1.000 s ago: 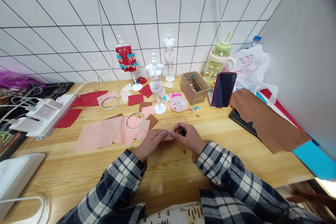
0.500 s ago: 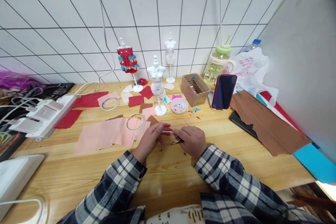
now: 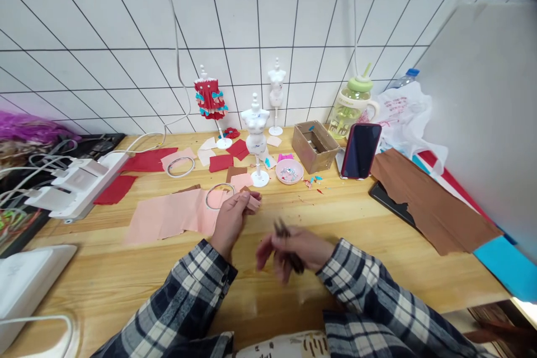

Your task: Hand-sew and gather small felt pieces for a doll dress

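Note:
My left hand [image 3: 229, 221] is closed on a small pink piece of thin, cloth-like material [image 3: 253, 203], pinched between thumb and fingers above the table. Blurred by motion, my right hand [image 3: 308, 246] holds a dark pair of small snips [image 3: 296, 263], which lies across the palm while some fingers stretch out to the left. A gap separates the two hands. Just behind my left hand lie a hoop [image 3: 206, 197] and wide pink sheets [image 3: 168, 213]. A bare white mini dress form [image 3: 255, 128] stands beyond the pink piece.
A pink dish [image 3: 289, 180] of small beads sits beside a cardboard box [image 3: 314, 154]. Further right are a propped phone [image 3: 361, 151], a green-lidded jug [image 3: 351, 103] and a brown sheet [image 3: 428, 207]. At left lies a power strip [image 3: 90, 184]. A red-dressed form [image 3: 210, 99] stands near the wall.
My hands have come apart. The left has risen slightly with the pink piece; the right has dropped toward me with the snips turned in it. The view has tilted up slightly.

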Demonstrator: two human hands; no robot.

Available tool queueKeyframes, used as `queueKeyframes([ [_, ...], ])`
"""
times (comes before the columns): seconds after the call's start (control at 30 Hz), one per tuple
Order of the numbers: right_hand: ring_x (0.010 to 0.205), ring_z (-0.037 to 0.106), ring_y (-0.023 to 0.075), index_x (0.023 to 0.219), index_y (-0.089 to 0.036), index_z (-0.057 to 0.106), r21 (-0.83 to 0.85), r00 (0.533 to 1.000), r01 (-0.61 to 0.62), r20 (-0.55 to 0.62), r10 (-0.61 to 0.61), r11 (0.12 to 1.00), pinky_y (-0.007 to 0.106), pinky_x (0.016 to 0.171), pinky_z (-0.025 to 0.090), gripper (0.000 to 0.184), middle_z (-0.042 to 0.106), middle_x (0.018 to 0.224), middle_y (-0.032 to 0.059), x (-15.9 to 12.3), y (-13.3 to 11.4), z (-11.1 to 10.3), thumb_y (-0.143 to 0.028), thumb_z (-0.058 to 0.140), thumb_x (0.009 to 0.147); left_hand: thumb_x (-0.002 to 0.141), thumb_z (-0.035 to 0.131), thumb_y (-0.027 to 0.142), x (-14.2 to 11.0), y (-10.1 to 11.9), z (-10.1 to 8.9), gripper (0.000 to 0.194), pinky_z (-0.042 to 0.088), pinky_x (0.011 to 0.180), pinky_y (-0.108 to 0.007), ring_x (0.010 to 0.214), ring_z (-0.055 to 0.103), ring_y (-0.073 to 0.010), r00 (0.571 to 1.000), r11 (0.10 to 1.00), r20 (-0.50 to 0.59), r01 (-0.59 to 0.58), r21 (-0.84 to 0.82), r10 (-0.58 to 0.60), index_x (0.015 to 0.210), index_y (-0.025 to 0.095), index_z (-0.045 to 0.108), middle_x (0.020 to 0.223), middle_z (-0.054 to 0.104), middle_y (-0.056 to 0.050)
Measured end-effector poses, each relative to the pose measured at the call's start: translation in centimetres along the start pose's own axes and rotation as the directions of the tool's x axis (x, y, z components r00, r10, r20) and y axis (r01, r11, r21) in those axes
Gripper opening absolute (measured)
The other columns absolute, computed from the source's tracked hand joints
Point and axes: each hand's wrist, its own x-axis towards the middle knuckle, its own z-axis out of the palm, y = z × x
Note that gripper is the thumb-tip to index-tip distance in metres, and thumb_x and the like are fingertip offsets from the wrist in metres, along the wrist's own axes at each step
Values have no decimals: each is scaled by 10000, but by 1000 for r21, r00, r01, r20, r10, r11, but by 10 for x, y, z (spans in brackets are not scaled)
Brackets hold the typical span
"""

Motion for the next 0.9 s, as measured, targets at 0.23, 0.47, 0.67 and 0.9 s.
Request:
queueKeyframes([
  [0.23, 1279, 492, 257, 947, -207, 700, -65, 939, -15, -345, -8, 998, 398, 976, 439, 478, 623, 1273, 104, 5, 3, -34, -635, 507, 856, 845, 601, 489, 6, 2, -8, 396, 461, 568, -226, 742, 648, -164, 999, 999, 40, 17, -46, -16, 1019, 142, 676, 903, 717, -87],
  [0.47, 849, 631, 213, 1302, -212, 505, -668, 702, -396, -663, -261, 630, 345, 783, 465, 441, 685, 1031, 81, -10, -17, -61, -417, 499, 912, 687, 774, 253, 6, 4, -6, 507, 505, 792, -275, 967, 666, -202, 989, 993, 136, 71, -97, -57, 1151, 155, 596, 1034, 718, -97],
  [0.67, 990, 575, 247, 1217, -200, 595, -825, 743, -509, -565, -358, 246, 346, 832, 432, 333, 643, 1065, 113, -5, -6, -52, -251, 522, 897, 710, 735, 319, 2, 7, 3, 601, 501, 698, -271, 852, 691, -197, 988, 994, 113, 98, 44, -102, 1250, 166, 522, 955, 740, -89],
  [0.9, 959, 573, 231, 1147, -203, 618, -832, 716, -126, -453, -531, 540, 389, 869, 451, 341, 657, 1028, 89, 6, -6, -26, -392, 617, 863, 748, 714, 314, -9, 4, 9, 589, 490, 627, -284, 689, 678, -203, 973, 941, 230, -65, 332, -13, 1298, 214, 525, 705, 696, -4],
])
